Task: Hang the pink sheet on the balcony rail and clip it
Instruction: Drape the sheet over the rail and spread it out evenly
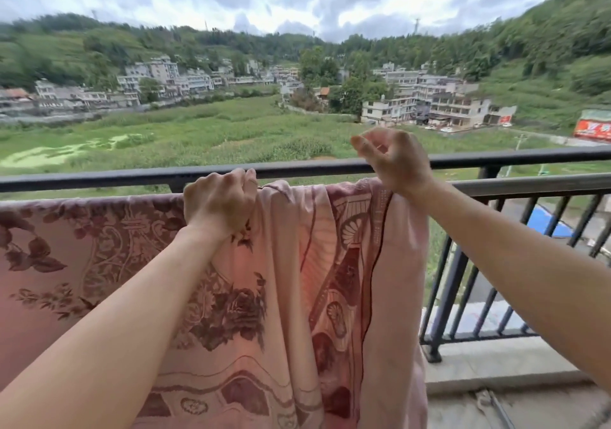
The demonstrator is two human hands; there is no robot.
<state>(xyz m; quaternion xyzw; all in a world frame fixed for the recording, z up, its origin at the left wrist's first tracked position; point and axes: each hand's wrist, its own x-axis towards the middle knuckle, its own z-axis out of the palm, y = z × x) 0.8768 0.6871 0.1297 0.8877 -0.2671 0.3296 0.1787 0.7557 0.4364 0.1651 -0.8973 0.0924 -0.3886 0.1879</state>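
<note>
**A:** Head view: where is the pink sheet (281, 280)?

**B:** Draped over the balcony rail (99, 179), bunched towards its right end. The left hand (218, 204) clamps its top edge at the rail. The right hand (393, 161) hovers above, fingers loosely curled, apparently empty.

**A:** Best approach?

**B:** Probably hold that fold firm, smooth the bunching, then clip.

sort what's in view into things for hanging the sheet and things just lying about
For the job: pink sheet, balcony rail, left hand, right hand. No clip visible.
Just lying about: metal object at bottom right, red sign.
</note>
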